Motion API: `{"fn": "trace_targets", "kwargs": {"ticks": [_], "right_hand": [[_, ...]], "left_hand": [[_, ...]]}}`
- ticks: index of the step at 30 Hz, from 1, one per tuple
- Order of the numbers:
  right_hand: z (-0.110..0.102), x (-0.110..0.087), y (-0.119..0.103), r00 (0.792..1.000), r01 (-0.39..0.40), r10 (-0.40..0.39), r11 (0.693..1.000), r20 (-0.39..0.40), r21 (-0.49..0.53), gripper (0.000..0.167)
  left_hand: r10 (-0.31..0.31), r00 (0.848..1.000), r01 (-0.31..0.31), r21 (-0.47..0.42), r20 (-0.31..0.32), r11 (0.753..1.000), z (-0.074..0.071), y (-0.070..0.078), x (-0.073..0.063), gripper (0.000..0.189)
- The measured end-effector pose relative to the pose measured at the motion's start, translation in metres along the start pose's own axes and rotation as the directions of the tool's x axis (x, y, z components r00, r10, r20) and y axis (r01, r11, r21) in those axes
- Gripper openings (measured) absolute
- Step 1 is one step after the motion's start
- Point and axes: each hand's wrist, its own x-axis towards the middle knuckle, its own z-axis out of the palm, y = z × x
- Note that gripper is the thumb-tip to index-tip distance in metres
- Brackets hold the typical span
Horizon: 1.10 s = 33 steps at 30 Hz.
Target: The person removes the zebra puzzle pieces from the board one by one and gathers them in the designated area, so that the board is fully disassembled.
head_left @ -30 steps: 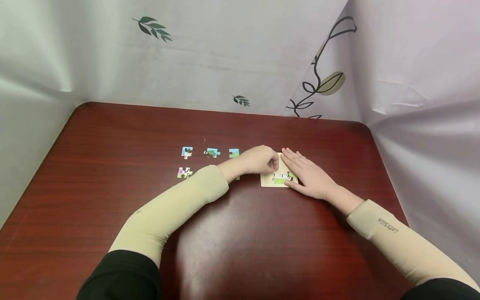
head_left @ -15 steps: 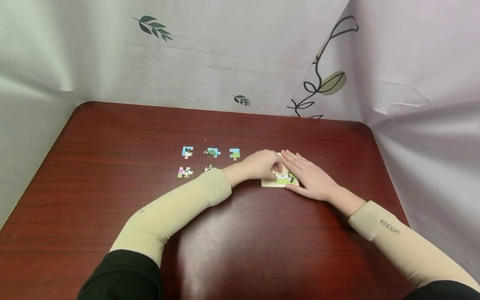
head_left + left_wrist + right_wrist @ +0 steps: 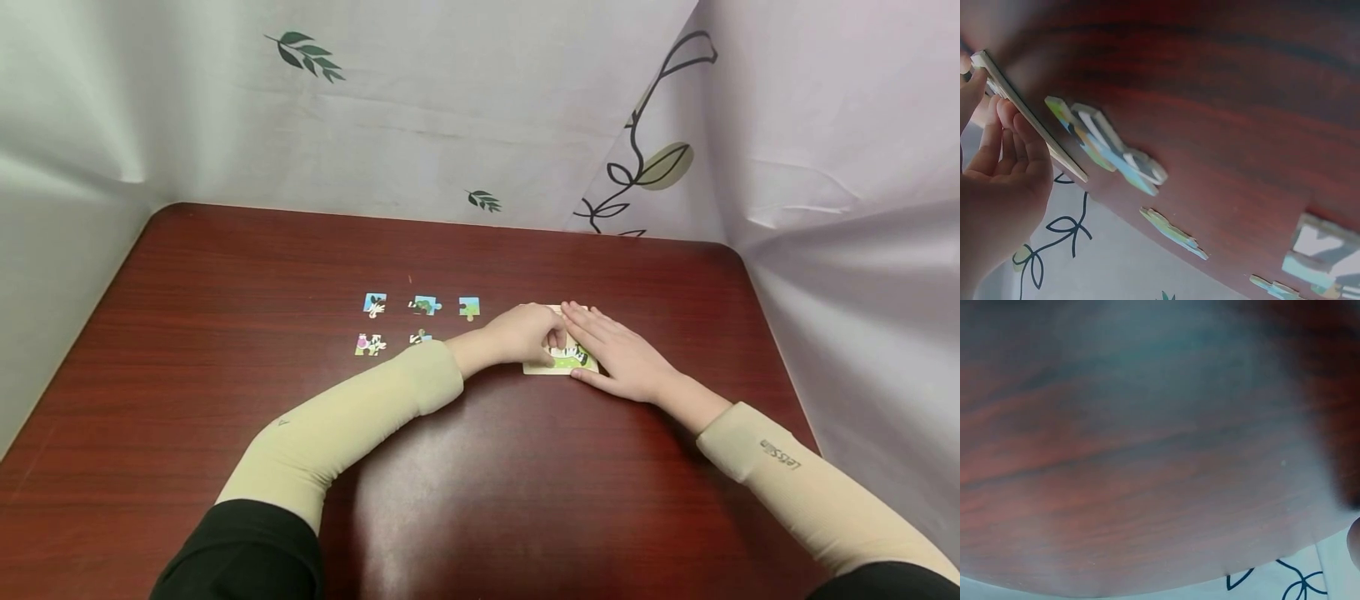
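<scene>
In the head view, a pale puzzle board (image 3: 534,368) lies right of centre, with a zebra-and-green picture (image 3: 573,358) in its lower part. My left hand (image 3: 521,335) is over the board's left side, its thumb and curled fingers pinching a puzzle piece at the picture's left end; the hand mostly hides this piece. From the left wrist view, the same thumb and fingers (image 3: 1010,144) meet at the face of the board (image 3: 1029,115), seen edge-on. My right hand (image 3: 618,354) lies flat across the board's right side, fingers straight. Only a fingertip edge (image 3: 1354,544) enters the right wrist view.
Loose puzzle pieces lie left of the board: a blue-topped one (image 3: 375,305), one with a green animal (image 3: 425,306), a blue-green one (image 3: 469,307), a pink-and-white one (image 3: 370,344), and one partly behind the left sleeve (image 3: 421,337). White patterned cloth (image 3: 420,125) hangs behind the table.
My left hand has shifted slightly right and nearer over the board, its thumb reaching the zebra picture. The right hand stays on the board with barely any movement.
</scene>
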Motion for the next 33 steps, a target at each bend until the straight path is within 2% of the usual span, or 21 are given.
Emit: {"fn": "trace_targets", "kwargs": {"ticks": [1, 33], "right_hand": [[0.0002, 0.0000, 0.0000, 1.000, 0.004, -0.004, 1.000, -0.002, -0.002, 0.087], [0.0013, 0.0006, -0.0001, 0.999, 0.051, -0.052, 0.996, -0.004, -0.074, 0.083]], "left_hand": [[-0.001, 1.000, 0.001, -0.001, 0.002, 1.000, -0.0054, 0.0062, -0.0054, 0.018], [-0.037, 0.999, 0.037, -0.007, -0.019, 0.999, -0.0004, 0.0062, -0.0021, 0.023]]}}
